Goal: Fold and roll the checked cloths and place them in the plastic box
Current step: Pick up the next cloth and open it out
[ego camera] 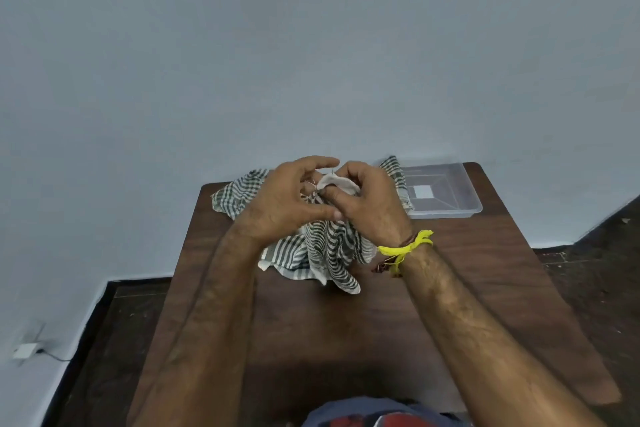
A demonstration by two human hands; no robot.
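Both hands [325,198] pinching limp green-checked cloth [322,253] above dark woodgrain table [450,288], clear plastic box [446,198] beyond.

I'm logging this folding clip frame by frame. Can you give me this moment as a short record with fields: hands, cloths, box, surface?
left hand: left hand pinches the held cloth's edge
right hand: right hand grips the same edge; yellow thread tied at its wrist
held cloth: checked cloth hangs bunched from both hands, unfolded, lower end on the table
other cloth: second checked cloth lies crumpled behind the hands
box: plastic box at the far right of the table, no cloth seen inside
surface: dark wooden table
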